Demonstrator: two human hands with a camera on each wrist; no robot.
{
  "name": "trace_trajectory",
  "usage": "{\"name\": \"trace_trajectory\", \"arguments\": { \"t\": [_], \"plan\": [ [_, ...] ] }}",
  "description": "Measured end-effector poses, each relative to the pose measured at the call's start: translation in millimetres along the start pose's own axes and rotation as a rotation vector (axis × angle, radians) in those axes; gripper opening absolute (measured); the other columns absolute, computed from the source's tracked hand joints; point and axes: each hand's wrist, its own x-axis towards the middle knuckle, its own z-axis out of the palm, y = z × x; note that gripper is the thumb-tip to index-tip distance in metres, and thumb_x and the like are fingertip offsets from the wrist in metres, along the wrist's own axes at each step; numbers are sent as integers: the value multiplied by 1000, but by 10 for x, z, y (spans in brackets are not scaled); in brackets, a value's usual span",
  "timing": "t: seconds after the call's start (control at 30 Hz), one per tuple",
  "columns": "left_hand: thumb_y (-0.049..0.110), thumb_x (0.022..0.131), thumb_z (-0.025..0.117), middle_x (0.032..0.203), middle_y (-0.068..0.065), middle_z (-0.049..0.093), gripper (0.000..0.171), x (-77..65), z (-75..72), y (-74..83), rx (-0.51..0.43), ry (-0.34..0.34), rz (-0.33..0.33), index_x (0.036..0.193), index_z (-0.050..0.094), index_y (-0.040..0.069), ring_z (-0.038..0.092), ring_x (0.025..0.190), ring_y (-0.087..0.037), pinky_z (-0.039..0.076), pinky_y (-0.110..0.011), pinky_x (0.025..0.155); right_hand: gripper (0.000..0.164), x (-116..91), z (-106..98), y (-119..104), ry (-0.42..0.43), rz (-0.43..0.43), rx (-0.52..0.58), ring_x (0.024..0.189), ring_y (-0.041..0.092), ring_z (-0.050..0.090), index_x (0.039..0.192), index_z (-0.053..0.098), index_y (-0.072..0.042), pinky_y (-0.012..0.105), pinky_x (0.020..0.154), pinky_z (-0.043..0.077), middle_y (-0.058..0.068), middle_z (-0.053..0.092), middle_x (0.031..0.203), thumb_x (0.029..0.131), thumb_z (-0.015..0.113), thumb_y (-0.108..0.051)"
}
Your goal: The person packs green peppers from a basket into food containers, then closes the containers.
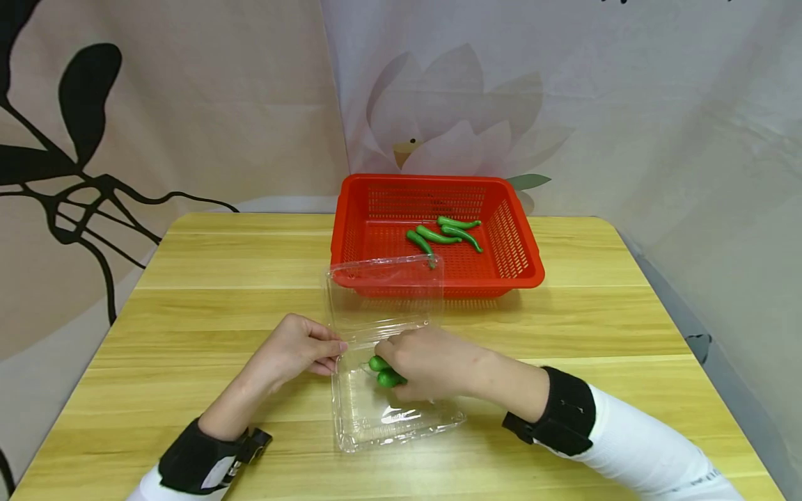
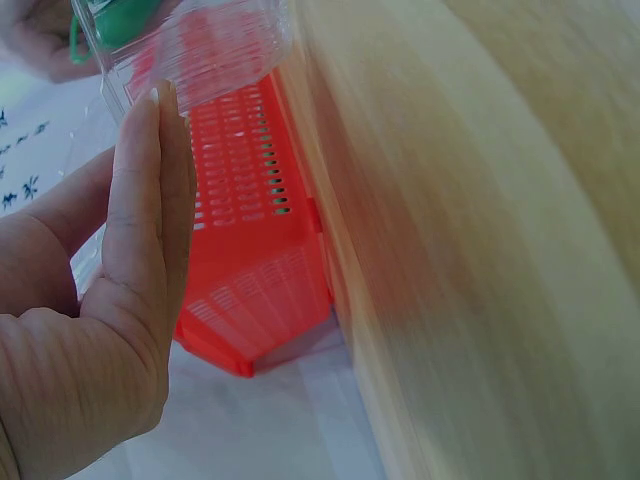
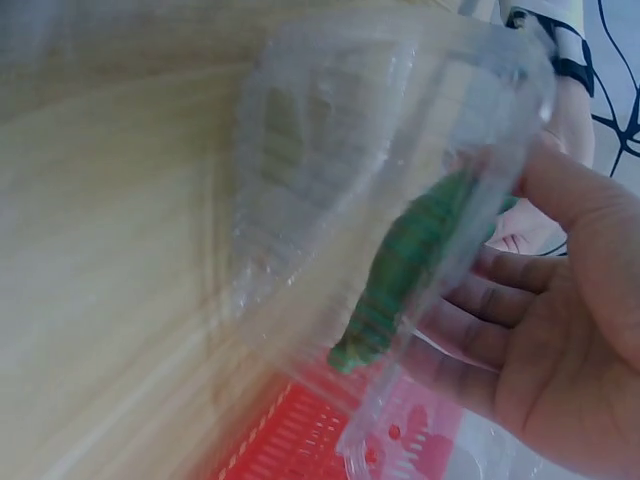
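Note:
A clear plastic clamshell box [image 1: 363, 424] lies on the table with its lid [image 1: 385, 296] folded back, the lid's far end over the basket's near rim. At the box's left edge, my left hand [image 1: 303, 351] pinches the rim between thumb and fingers. My right hand [image 1: 426, 362] is inside the box, its fingers curled round green chili peppers [image 1: 391, 378]; two rounded ends stick out on the left. Through the plastic in the right wrist view, one green pepper [image 3: 405, 265] shows, blurred, by the fingertips. The rest of the peppers is hidden under the hand.
Behind the box stands a red perforated basket [image 1: 526, 268], holding several green chili peppers [image 1: 438, 236]. The wooden table [image 1: 250, 257] meets a printed cloth backdrop [image 1: 250, 104] at the back.

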Motion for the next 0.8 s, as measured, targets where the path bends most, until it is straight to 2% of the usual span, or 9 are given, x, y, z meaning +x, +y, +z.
{"name": "trace_trajectory", "arguments": {
  "t": [0.2, 0.37, 0.53, 0.8],
  "plan": [
    [0, 96, 74, 82, -17, 74, 16, -1, 3, -4, -1, 3, -3, 104, 73, -15, 72, 68, -20, 68, -37, 70, 26, 35, 117, -43, -26, -1, -64, 66, 3, 49, 92, 58, -18, 19, 57, 47, -14, 50, 74, 92, 79, -32],
    [-1, 96, 73, 83, -19, 74, 16, 2, 4, -9, -2, 4, -4, 104, 73, -15, 72, 68, -20, 68, -36, 69, 27, 55, 189, -83, -56, 2, -116, 68, 3, 51, 91, 58, -17, 21, 62, 54, -12, 53, 76, 87, 83, -28],
    [-1, 96, 73, 83, -19, 74, 18, -2, 8, -8, -8, 0, -2, 105, 72, -17, 72, 67, -19, 68, -36, 69, 26, 71, 265, -97, -67, -4, -195, 70, 4, 53, 93, 62, -17, 20, 62, 55, -10, 55, 77, 84, 84, -28],
    [-1, 97, 73, 84, -20, 74, 18, 0, 10, -9, -17, -1, -3, 106, 72, -17, 72, 67, -19, 68, -36, 69, 25, 83, 311, -95, -75, -6, -199, 68, 4, 50, 92, 62, -17, 20, 65, 54, -11, 54, 75, 86, 83, -28]
  ]
}}
